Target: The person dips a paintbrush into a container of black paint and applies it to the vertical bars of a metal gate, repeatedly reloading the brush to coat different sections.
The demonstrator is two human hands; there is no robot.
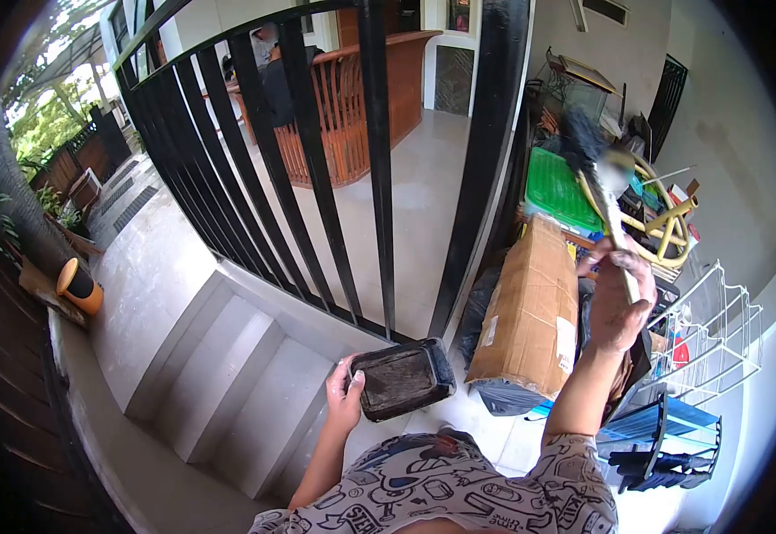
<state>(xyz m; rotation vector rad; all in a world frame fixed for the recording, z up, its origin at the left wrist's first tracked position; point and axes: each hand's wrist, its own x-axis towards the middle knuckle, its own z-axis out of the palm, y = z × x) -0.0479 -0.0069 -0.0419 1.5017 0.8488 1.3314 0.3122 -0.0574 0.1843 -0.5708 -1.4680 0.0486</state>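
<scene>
My left hand (pixel 344 396) grips the near left edge of a shallow black tray (pixel 401 381), its thumb over the rim. Dark residue coats the inside of the tray. Raised at the right, my right hand (pixel 621 294) is closed around the pale handle of a paintbrush (pixel 613 218). The brush's dark bristles point up and away, in front of the green lid, and look blurred. Tray and brush are well apart. Dark smudges mark my right fingers.
Black metal railing (pixel 377 178) stands ahead, with a person behind it near a wooden bench (pixel 343 116). Steps (pixel 237 374) lie at the lower left. A cardboard box (pixel 530 311), green lid (pixel 559 189), yellow hose (pixel 664 249) and white wire rack (pixel 708 338) are at the right.
</scene>
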